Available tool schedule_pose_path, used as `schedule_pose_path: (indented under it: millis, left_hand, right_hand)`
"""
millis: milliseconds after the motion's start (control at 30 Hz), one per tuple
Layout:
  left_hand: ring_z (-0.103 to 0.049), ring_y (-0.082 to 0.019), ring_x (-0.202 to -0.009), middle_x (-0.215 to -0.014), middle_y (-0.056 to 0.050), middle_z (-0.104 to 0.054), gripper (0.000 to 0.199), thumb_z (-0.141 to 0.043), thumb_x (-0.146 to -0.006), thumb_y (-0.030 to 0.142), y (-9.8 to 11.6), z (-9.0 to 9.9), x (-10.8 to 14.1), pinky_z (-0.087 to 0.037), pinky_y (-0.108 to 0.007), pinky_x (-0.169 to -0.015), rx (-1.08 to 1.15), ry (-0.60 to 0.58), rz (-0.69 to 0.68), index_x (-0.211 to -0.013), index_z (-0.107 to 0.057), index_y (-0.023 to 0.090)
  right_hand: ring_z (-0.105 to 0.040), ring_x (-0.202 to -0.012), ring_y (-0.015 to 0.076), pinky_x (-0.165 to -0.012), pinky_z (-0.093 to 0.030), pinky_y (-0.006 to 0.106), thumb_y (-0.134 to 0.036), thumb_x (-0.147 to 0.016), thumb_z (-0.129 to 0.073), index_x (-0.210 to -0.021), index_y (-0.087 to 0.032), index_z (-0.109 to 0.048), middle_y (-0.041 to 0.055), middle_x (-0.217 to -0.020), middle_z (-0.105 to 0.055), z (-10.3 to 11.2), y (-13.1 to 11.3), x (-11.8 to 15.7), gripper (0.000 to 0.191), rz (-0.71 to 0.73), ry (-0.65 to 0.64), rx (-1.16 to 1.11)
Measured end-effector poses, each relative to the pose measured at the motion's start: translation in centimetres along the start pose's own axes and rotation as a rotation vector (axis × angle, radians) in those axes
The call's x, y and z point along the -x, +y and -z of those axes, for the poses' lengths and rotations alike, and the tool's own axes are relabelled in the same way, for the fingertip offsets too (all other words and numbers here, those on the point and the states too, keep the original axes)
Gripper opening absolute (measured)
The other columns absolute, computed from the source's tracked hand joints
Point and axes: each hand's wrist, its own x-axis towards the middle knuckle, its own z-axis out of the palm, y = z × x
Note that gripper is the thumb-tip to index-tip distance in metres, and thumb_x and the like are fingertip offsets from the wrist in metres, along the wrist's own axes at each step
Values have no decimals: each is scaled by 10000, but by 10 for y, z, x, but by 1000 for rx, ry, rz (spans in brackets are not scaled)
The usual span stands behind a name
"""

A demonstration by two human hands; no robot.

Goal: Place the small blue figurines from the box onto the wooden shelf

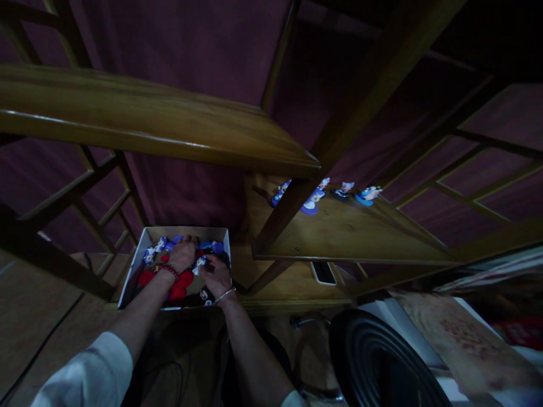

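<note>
A white-sided cardboard box (131,277) holds several small blue, purple and white figurines and some red pieces. My left hand (185,254) reaches down among them near the far wall of the box; its fingertips are hidden, so its grip is unclear. Close beside it, my right hand (216,276) pinches a small white-and-blue figurine (200,263) between thumb and fingers. Two more white-and-blue figurines, one of them a small figurine (149,256), are in the left far corner. A dark round piece (204,294) lies near the front wall.
Several figurines on round bases, including a pink-and-blue figurine (368,195), stand on a wooden shelf (356,237) to the right. Below it lies a phone (324,273). Wooden posts and a thick upper shelf (169,121) overhang the box. A black ribbed round object (382,356) stands front right.
</note>
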Motion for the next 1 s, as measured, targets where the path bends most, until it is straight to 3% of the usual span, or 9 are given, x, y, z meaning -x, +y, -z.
schedule_pose_path:
  millis: [267,533,1000]
  left_hand:
    - [-579,-188,-809,-951,-148,-546,249,-347,-778,135,5,3,0,-435,-294,-709,-12,-24,-30,-950,-524,99]
    - [-575,-198,-853,-980,-127,-564,269,-362,-783,144,10,0,9,-432,-296,-731,-49,76,-20,-1000,-520,129]
    - [-462,-190,-1089,-1132,-128,-533,370,-378,-789,151,-11,-5,25,-334,-292,-937,70,98,-124,-1140,-492,143]
  right_hand:
    - [-610,-759,124,-708,-486,246,-162,-674,-540,-959,-188,-579,6,-843,-653,7,0,-1,289,-22,1,-24]
    - [-616,-748,118,-696,-488,234,-151,-682,-531,-948,-210,-571,-2,-840,-662,8,4,-2,275,-8,16,-6]
    - [-616,-768,141,-723,-469,244,-163,-695,-530,-959,-213,-596,27,-857,-668,-6,-6,0,276,72,-1,249]
